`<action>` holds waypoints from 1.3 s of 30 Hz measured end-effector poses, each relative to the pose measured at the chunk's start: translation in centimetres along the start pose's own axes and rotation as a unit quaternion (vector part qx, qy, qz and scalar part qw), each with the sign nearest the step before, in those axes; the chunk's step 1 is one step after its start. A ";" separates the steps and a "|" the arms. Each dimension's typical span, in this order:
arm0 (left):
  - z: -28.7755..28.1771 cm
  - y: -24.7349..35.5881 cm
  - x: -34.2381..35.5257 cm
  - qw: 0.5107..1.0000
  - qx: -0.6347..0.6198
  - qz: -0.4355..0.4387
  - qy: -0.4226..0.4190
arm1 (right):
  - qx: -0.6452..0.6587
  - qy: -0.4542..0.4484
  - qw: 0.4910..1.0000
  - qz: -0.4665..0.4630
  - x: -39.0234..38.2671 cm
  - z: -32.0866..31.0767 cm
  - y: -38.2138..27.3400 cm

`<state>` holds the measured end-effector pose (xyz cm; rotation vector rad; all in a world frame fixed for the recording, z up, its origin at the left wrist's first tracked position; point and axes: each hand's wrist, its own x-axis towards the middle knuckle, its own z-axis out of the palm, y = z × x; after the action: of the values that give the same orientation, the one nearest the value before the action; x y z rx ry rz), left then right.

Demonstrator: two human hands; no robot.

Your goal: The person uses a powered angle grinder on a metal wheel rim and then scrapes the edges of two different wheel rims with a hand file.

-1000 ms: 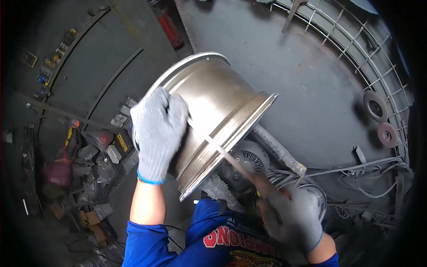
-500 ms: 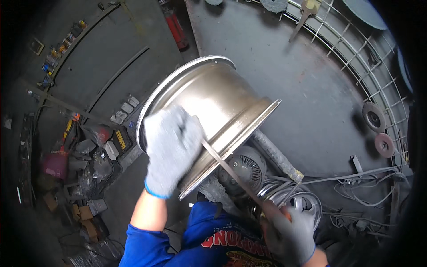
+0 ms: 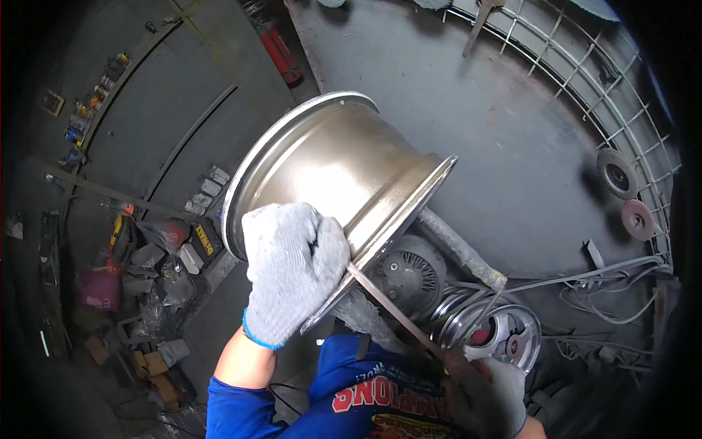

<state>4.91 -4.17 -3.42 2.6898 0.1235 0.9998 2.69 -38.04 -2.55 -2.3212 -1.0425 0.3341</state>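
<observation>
A bare metal wheel rim (image 3: 344, 157) lies tilted on its side before me, its barrel shiny and its near lip toward my body. My left hand (image 3: 296, 267), in a grey knit glove with a blue cuff edge, is closed round the far end of a long flat metal file (image 3: 395, 311) at the near lip. The gloved right hand (image 3: 497, 395) is closed at the file's near end, low by my blue shirt; the handle is mostly hidden. The file slants across the near lip and appears to touch it.
Below the rim are a grey pipe (image 3: 461, 249), a round finned motor housing (image 3: 409, 274) and another wheel (image 3: 504, 336). Cables (image 3: 607, 300) run along the right. A wire grid (image 3: 578, 66) bears abrasive discs (image 3: 616, 173). Cluttered boxes and bags (image 3: 157, 285) lie left; a red cylinder (image 3: 278, 51) stands behind.
My left hand has moved down and slightly right with the file's far end, toward the rim's near lip. The right hand has shifted slightly lower. The whole view has shifted a little.
</observation>
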 end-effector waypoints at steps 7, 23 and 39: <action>1.1 -5.0 4.6 0.992 -0.015 -0.120 0.042 | 0.003 0.054 0.998 -0.028 9.8 0.2 -1.8; 0.8 -3.6 3.0 0.997 -0.014 -0.070 0.021 | 0.014 0.082 0.994 -0.064 6.9 0.1 -0.6; 0.5 0.1 1.0 0.999 -0.051 -0.007 0.002 | 0.085 0.054 0.994 -0.044 1.9 0.4 -0.5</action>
<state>6.01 -4.24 -3.13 2.5917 0.0906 0.9793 3.46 -36.21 -2.56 -2.1108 -1.0187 0.2500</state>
